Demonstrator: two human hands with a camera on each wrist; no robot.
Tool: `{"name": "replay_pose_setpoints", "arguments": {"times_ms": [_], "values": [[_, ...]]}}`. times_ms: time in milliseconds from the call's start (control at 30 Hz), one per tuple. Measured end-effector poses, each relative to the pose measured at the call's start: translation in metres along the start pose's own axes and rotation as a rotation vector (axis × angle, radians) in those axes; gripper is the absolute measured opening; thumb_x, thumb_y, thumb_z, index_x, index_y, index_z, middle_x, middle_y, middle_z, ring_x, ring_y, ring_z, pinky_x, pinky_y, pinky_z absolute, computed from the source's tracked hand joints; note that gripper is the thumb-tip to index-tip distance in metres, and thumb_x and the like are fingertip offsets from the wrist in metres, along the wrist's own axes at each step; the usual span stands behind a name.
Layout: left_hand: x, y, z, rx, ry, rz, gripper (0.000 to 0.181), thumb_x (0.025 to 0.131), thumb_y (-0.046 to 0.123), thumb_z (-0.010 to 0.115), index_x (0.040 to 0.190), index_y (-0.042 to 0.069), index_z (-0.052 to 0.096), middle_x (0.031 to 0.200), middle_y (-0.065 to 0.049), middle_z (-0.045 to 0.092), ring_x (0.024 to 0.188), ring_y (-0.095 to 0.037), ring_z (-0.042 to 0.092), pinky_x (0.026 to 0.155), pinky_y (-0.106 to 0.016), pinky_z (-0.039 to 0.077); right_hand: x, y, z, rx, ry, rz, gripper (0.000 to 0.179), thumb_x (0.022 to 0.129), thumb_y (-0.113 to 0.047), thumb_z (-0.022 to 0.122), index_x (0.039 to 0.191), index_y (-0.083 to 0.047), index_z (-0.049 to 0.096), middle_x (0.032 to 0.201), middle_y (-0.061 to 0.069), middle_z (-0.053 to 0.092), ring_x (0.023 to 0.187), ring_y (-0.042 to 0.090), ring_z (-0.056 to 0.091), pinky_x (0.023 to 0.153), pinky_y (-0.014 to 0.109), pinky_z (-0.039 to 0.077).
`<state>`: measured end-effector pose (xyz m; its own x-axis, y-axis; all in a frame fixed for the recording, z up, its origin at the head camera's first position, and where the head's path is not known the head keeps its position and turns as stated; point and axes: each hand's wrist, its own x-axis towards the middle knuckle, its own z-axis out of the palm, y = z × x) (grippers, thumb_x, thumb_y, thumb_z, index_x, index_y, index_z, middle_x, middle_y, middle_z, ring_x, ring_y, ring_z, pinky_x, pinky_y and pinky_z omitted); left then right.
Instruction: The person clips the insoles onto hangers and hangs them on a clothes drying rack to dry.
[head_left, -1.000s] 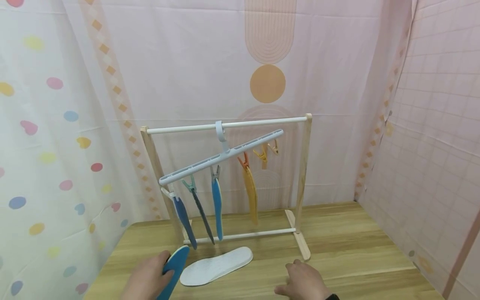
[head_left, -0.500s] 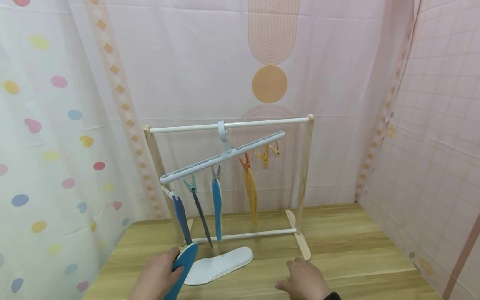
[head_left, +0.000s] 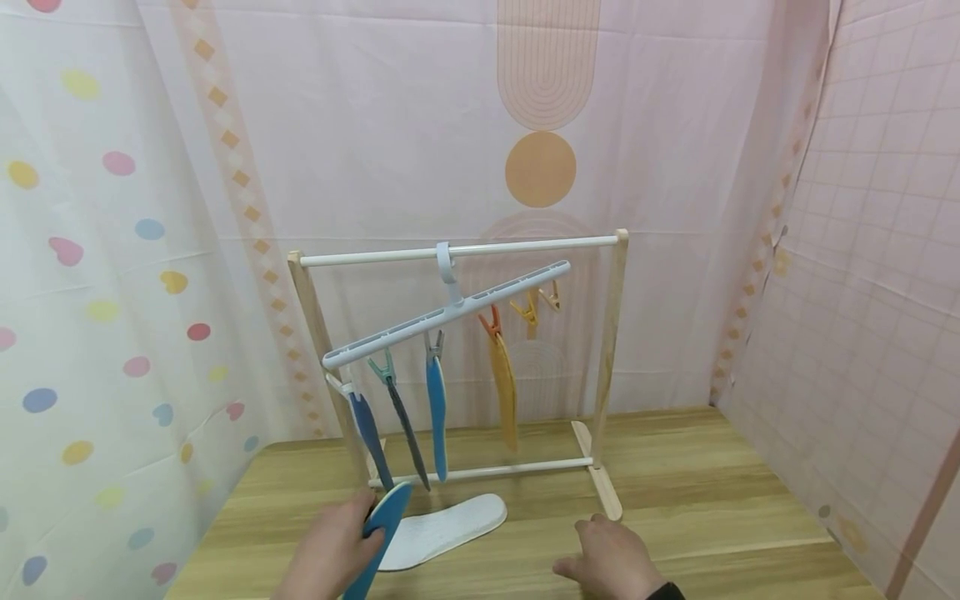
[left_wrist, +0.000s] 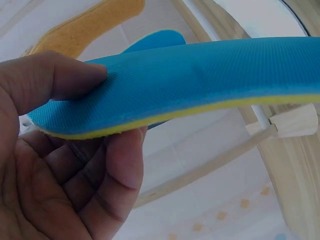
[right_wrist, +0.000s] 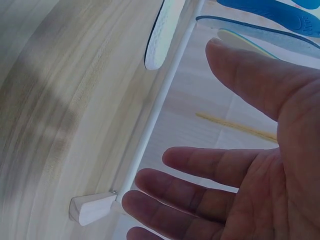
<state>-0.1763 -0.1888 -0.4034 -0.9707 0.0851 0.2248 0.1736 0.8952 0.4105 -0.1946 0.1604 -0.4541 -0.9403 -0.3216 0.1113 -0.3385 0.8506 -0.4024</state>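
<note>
My left hand (head_left: 330, 546) pinches a blue insole (left_wrist: 210, 67) with a yellow underside, thumb on its blue face and fingers beneath. Just right of it, a white insole (head_left: 450, 531) lies on the table, partly covered by the blue one in the head view. My right hand (head_left: 611, 557) hovers at the front right with nothing in it, fingers relaxed and apart in the right wrist view. Behind, a grey clip hanger (head_left: 405, 332) tilts down to the left. From its clips hang a dark blue insole (head_left: 369, 433), a dark grey one (head_left: 408, 433), a blue one (head_left: 437, 417) and a mustard one (head_left: 504, 392).
A wooden rack with a white top rod (head_left: 525, 246) carries the hanger. Its right foot (head_left: 603, 492) stands on the wood-grain table (head_left: 720, 483). A yellow clip (head_left: 527, 310) and a beige clip (head_left: 553, 297) at the hanger's right end hold nothing. Patterned curtains surround the table.
My left hand has moved right and slightly up with the blue insole, which now overlaps the white insole's left end in the head view. The right hand has hardly moved.
</note>
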Motion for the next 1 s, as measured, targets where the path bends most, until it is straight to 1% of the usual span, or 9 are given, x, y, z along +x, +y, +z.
{"name": "replay_pose_setpoints", "arguments": {"times_ms": [100,233,367,733,900,1000], "values": [[0.001,0.003,0.003,0.008,0.017,0.023,0.016,0.078,0.004,0.072,0.085,0.009,0.059,0.062,0.004,0.047,0.054,-0.014,0.042,0.051,-0.031,0.036,0.0,0.0,0.0,-0.022,0.023,-0.011,0.056,0.076,-0.039,0.082,0.1,0.009,0.068,0.091,0.019,0.066,0.08,0.036,0.064,0.071,0.052,0.052],[0.003,0.008,0.005,0.01,0.006,0.032,0.017,0.077,0.003,0.071,0.081,0.01,0.056,0.063,0.003,0.046,0.054,-0.014,0.042,0.051,-0.03,0.035,0.001,0.001,0.0,-0.041,0.043,-0.018,0.056,0.076,-0.04,0.082,0.1,0.009,0.068,0.092,0.02,0.066,0.083,0.038,0.065,0.073,0.052,0.052],[0.005,0.012,0.007,0.004,-0.004,0.031,0.016,0.077,0.003,0.071,0.082,0.009,0.057,0.064,0.003,0.046,0.055,-0.014,0.042,0.052,-0.03,0.035,0.001,0.002,-0.001,-0.055,0.057,-0.022,0.056,0.076,-0.04,0.083,0.1,0.008,0.068,0.09,0.02,0.067,0.082,0.037,0.065,0.072,0.052,0.052],[0.011,0.027,0.012,-0.049,-0.005,0.047,0.016,0.078,0.004,0.072,0.089,0.009,0.061,0.066,0.005,0.053,0.057,-0.014,0.046,0.054,-0.032,0.038,0.004,0.002,-0.007,-0.06,0.034,-0.015,0.054,0.075,-0.041,0.083,0.097,0.007,0.069,0.088,0.02,0.067,0.079,0.036,0.066,0.069,0.051,0.054],[0.014,0.032,0.016,-0.058,0.006,0.068,0.017,0.077,0.005,0.071,0.089,0.01,0.061,0.065,0.006,0.052,0.057,-0.013,0.045,0.054,-0.03,0.038,0.003,0.001,-0.008,-0.066,0.047,-0.026,0.05,0.075,-0.04,0.083,0.093,0.005,0.069,0.082,0.015,0.067,0.074,0.033,0.065,0.065,0.049,0.053],[0.014,0.034,0.019,-0.063,0.015,0.086,0.017,0.076,0.005,0.07,0.088,0.01,0.06,0.065,0.007,0.051,0.055,-0.011,0.044,0.053,-0.029,0.037,0.003,0.002,-0.008,-0.069,0.049,-0.029,0.049,0.075,-0.039,0.083,0.092,0.005,0.069,0.081,0.015,0.066,0.073,0.032,0.064,0.065,0.048,0.053]]}}
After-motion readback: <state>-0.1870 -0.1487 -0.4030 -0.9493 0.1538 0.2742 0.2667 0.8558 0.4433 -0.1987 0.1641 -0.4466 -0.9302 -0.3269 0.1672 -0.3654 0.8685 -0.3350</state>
